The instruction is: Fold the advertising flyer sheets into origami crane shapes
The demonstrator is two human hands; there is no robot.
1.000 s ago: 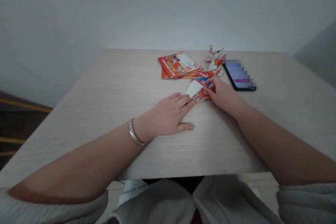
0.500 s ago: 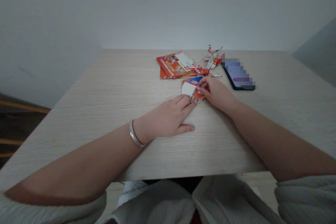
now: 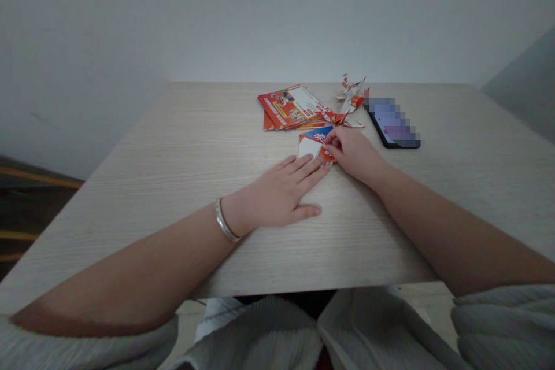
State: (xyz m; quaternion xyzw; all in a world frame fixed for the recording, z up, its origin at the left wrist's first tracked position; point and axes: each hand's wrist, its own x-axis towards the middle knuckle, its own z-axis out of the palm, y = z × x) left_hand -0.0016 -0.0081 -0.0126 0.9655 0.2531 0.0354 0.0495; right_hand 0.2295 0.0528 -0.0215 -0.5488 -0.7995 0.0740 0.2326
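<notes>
A partly folded sheet of printed paper [image 3: 309, 147], white, blue and orange-red, lies on the table in front of me. My left hand [image 3: 284, 193] rests flat with its fingers stretched out, the fingertips pressing on the paper's near edge and the thumb apart on the tabletop. At the paper's right side, my right hand [image 3: 353, 153] is closed, thumb and forefinger pinching a flap of it. Those fingers and my left fingertips hide part of the paper.
Behind the paper lies a stack of red and white printed leaflets [image 3: 288, 107]. Crumpled or folded printed paper [image 3: 352, 101] stands to its right. Farther right is a phone [image 3: 393, 124] with a blurred screen. The pale wooden table [image 3: 191, 144] meets a wall at the back.
My left fingers have spread and slid slightly right over the paper's near edge. My right hand has shifted a little left, still pinching the paper.
</notes>
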